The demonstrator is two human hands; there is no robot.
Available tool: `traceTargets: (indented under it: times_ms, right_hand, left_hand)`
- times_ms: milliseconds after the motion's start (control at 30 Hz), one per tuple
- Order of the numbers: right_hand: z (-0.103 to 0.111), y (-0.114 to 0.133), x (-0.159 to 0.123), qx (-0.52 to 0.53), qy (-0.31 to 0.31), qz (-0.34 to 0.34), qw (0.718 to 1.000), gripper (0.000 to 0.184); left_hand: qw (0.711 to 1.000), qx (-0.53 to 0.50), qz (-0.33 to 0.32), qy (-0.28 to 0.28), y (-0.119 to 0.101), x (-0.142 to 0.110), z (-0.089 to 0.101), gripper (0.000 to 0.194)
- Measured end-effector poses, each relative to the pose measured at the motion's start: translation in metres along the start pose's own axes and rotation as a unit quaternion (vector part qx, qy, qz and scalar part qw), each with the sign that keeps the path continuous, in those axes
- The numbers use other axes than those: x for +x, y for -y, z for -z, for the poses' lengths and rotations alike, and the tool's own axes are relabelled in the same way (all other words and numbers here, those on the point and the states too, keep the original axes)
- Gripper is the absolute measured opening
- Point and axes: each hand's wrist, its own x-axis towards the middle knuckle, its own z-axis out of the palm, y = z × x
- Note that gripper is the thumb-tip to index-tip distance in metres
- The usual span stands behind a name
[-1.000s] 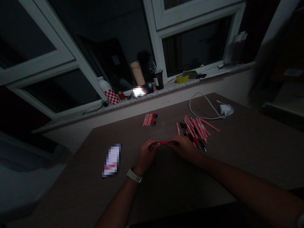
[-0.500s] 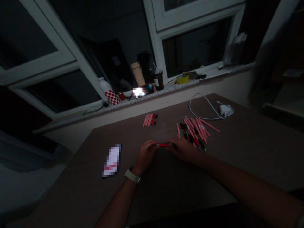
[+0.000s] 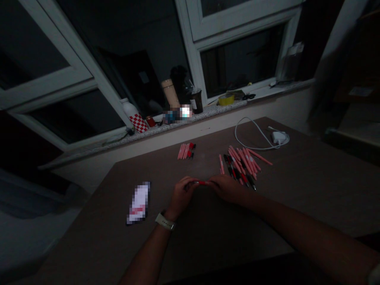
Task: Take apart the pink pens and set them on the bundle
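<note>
Both hands meet over the middle of a dark brown table (image 3: 311, 186) and grip one red pen (image 3: 202, 183) between them. My left hand (image 3: 181, 194), with a watch on its wrist, pinches the pen's left end. My right hand (image 3: 226, 187) is closed round the right end. Just right of my right hand lies a loose pile of several pink, red and black pens (image 3: 242, 162). A smaller, neat group of pink and red pens (image 3: 186, 151) lies farther back, toward the window.
A phone (image 3: 138, 202) lies flat to the left of my left hand. A white charger with its coiled cable (image 3: 277, 137) sits at the back right. The windowsill (image 3: 142, 132) holds a checked bottle, cups and a yellow tape roll. The room is dim.
The hands have drawn a little closer together along the red pen, so less of it shows. The view has shifted slightly. Nothing else on the table has moved.
</note>
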Motion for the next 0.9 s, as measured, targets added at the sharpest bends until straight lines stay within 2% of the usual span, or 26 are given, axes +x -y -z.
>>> traceTargets:
  times_ms: [33, 133, 233, 333, 533, 633, 767, 900]
  right_hand:
    - [-0.0003, 0.0, 0.0001, 0.001, 0.006, -0.001, 1.0, 0.032]
    - [-0.0002, 0.0011, -0.0004, 0.016, -0.014, -0.006, 1.0, 0.023]
    - [0.0001, 0.0024, -0.0013, 0.014, -0.018, -0.012, 1.0, 0.021]
    - [-0.0007, 0.0016, -0.001, 0.005, 0.006, -0.006, 1.0, 0.03]
    - [-0.0018, -0.0016, -0.0003, 0.01, -0.012, -0.015, 1.0, 0.021]
    - [-0.001, -0.0005, -0.001, 0.007, 0.002, -0.009, 1.0, 0.026]
    - [-0.0003, 0.001, -0.0018, 0.017, -0.02, -0.019, 0.999, 0.02]
    - [-0.0006, 0.0005, -0.0011, 0.003, 0.011, -0.019, 1.0, 0.026]
  left_hand:
    - [1.0, 0.002, 0.003, 0.001, 0.0, 0.0001, -0.0003, 0.019]
    - [1.0, 0.007, 0.013, -0.002, -0.0008, 0.0003, -0.0009, 0.02]
    - [1.0, 0.009, 0.021, -0.006, -0.0019, 0.0003, -0.001, 0.02]
    - [1.0, 0.007, 0.022, -0.004, -0.0021, 0.0001, -0.0011, 0.02]
    - [1.0, 0.001, 0.029, -0.001, -0.0031, 0.0005, -0.0012, 0.022]
    - [1.0, 0.0, 0.032, 0.0, -0.0041, 0.0003, -0.0008, 0.022]
    - [1.0, 0.001, 0.03, -0.004, -0.0045, -0.0002, -0.0004, 0.023]
    - [1.0, -0.001, 0.029, -0.005, -0.0039, -0.0004, -0.0006, 0.023]
